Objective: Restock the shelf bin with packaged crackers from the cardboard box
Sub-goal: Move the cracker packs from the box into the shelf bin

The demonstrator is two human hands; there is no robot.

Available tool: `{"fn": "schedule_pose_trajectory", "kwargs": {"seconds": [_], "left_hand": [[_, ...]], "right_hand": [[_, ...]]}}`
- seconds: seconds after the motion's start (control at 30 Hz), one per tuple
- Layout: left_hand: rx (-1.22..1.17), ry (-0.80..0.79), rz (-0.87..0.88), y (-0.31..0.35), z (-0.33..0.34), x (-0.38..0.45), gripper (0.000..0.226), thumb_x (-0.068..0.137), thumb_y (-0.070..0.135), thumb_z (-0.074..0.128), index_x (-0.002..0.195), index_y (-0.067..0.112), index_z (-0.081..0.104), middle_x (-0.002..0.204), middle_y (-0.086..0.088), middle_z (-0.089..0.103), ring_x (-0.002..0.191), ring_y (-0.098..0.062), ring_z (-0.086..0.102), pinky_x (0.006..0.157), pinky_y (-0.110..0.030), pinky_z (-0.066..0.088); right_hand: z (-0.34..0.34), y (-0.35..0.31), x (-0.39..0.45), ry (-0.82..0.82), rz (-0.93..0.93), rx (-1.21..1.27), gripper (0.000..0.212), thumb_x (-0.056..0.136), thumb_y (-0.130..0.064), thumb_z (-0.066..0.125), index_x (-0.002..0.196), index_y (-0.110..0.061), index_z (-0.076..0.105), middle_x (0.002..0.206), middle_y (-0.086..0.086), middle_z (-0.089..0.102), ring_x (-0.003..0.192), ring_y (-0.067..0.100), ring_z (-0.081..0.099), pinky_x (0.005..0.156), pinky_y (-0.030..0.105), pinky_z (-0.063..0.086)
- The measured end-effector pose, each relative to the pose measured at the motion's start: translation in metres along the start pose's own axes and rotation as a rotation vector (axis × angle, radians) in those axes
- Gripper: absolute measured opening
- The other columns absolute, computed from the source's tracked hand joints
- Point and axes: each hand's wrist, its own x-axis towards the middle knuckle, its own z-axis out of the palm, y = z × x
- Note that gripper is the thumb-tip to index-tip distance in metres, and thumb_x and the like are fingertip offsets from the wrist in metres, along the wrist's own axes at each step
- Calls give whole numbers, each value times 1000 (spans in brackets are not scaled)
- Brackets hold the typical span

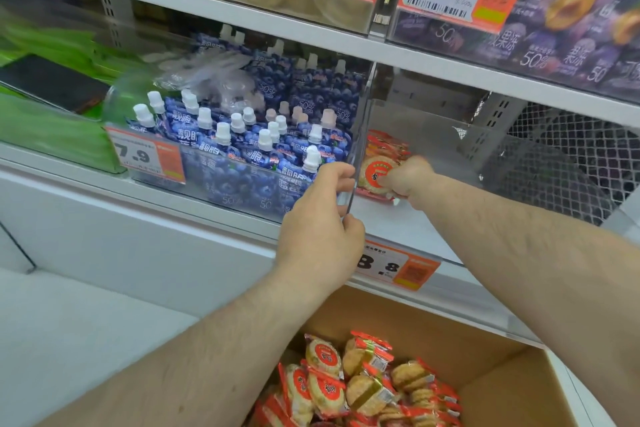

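We find the left hand pinching the clear divider, apparently steadying it, while the right hand grips cracker packs against the shelf bin's left wall. The cardboard box holds more.

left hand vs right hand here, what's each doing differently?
The left hand grips the front edge of the clear acrylic divider; the right hand pinches round orange-wrapped cracker packets.
The left hand stays at the bin's front; the right hand reaches deeper into the clear shelf bin.
Both are raised above the brown cardboard box, and both have curled fingers.
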Motion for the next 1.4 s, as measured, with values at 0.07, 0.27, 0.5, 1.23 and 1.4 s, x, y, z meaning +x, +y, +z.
{"fn": "schedule_pose_trajectory", "kwargs": {"seconds": [0.07, 0.27, 0.5, 1.23, 1.4], "left_hand": [[2, 8, 5, -1, 0, 0, 50, 86, 5, 55, 120, 39, 43, 104, 27, 51, 86, 2, 57, 84, -33, 51], [-5, 6, 29, -4, 0, 1, 50, 89, 4, 54, 127, 33, 43, 109, 25, 51, 96, -1, 59, 88, -35, 52], [163, 159, 307, -6, -1, -4, 35, 80, 10, 61, 112, 20, 50, 103, 11, 35, 79, 0, 47, 68, -15, 40], [768, -1156, -117, -51, 23, -43, 47, 91, 35, 57, 136, 24, 47, 125, 6, 55, 95, -11, 51, 77, -23, 42], [767, -1177, -156, -59, 20, -44, 49, 92, 34, 57, 138, 24, 46, 131, 6, 53, 109, -12, 53, 88, -23, 44]], "right_hand": [[1, 0, 1, -18, -12, 9, 18, 82, -16, 73, 88, -9, 57, 93, 11, 68, 89, 25, 67, 88, 38, 57], [-8, 5, -7, -89, 50, 202, 35, 70, 4, 79, 102, 2, 63, 99, 17, 69, 88, 30, 68, 74, 39, 56], [-43, 12, -44, -113, 65, 361, 63, 83, -4, 75, 135, 2, 41, 84, 7, 55, 81, 21, 55, 74, 34, 50], [119, 228, -175, -376, 454, -62, 35, 91, -36, 58, 113, -8, 57, 85, 7, 69, 72, 22, 66, 61, 33, 55], [139, 242, -181, -484, 796, 434, 50, 92, -59, 49, 122, -19, 50, 103, 11, 66, 83, 26, 65, 64, 32, 49]]}}
